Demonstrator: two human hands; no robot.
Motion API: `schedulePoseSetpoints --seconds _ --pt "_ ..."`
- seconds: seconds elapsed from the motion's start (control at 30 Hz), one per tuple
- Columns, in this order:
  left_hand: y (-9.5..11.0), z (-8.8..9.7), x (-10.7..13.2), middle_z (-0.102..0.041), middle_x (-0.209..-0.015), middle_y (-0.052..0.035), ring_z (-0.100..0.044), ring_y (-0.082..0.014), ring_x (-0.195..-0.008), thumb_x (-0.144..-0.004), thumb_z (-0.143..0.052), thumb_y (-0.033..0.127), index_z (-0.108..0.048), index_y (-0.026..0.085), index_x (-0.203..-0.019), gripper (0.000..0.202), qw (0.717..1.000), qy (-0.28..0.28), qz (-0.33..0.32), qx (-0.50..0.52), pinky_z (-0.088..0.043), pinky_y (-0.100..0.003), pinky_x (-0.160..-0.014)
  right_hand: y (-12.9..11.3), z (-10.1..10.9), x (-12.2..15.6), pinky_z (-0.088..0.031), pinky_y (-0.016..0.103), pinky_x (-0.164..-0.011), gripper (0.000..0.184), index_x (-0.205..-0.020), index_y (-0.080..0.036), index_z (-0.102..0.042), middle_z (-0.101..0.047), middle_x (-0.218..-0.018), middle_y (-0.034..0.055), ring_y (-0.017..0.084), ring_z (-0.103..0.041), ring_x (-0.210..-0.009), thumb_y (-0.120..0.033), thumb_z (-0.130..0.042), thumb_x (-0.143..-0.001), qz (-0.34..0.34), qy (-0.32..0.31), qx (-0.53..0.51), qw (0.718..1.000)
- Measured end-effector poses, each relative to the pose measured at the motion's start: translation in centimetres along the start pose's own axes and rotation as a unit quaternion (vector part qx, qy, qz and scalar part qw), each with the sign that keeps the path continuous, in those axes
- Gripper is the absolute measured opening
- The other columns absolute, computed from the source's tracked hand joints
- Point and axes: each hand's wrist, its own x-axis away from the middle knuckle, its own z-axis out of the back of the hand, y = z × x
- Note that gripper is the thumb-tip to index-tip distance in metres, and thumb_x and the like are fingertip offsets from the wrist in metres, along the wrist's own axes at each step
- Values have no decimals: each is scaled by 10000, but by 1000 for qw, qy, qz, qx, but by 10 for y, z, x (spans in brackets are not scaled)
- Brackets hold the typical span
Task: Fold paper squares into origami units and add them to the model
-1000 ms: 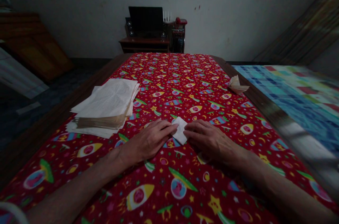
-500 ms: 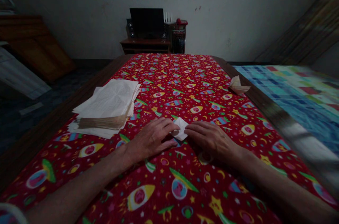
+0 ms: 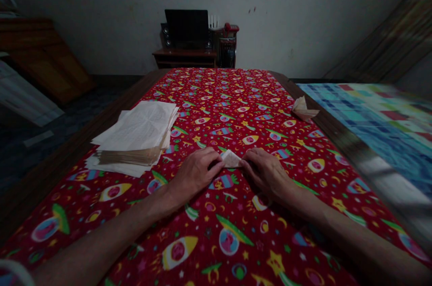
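Note:
A small piece of folded white paper [image 3: 231, 159] lies over the red patterned cloth, showing as a low triangle with its peak pointing away from me. My left hand [image 3: 201, 167] pinches its left corner between thumb and curled fingers. At the opposite corner, my right hand [image 3: 265, 169] is closed on the paper in the same way. To the left of my hands sits a stack of paper sheets [image 3: 138, 128], its top sheet creased. A folded paper piece [image 3: 304, 109] with raised points stands near the right edge of the cloth.
The red cloth [image 3: 232, 97] covers a long table with a brown border [image 3: 111, 135]. Beyond its far end are a monitor [image 3: 187, 27] and speakers on a small desk. A bed with a blue checked cover [image 3: 367, 124] adjoins the right side.
The paper between my hands has gone from a diamond shape to a triangle. Both hands have shifted slightly, and my left fingers have curled from flatter to a pinch.

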Motion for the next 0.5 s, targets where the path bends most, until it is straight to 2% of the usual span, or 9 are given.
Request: schedulePoseSetpoints --seconds 0.2,0.4,0.5 --pt "2 1 -3 -590 -771 4 -555 -147 -722 -898 -532 332 -571 180 -752 214 996 -5 57 -69 -390 -254 -653 -5 -1 -7 -303 269 -608 276 -758 -162 -551 -571 -725 40 146 -480 -646 -302 -408 -947 -25 -28 109 993" --pt "5 4 -3 -590 -790 0 -561 -157 -735 -917 -490 348 -550 187 -773 225 987 -26 53 -148 -378 -260 -642 -7 8 -22 -255 260 -560 252 -785 -163 -578 -623 -747 47 138 -500 -628 -298 -421 -929 -72 -122 139 980" --pt "5 4 -3 -585 -789 4 -559 -158 -725 -910 -502 354 -541 191 -769 219 986 -27 51 -159 -381 -263 -630 -7 12 -26 -221 258 -527 256 -764 -174 -583 -624 -709 35 127 -477 -583 -313 -432 -917 -91 -145 139 975"
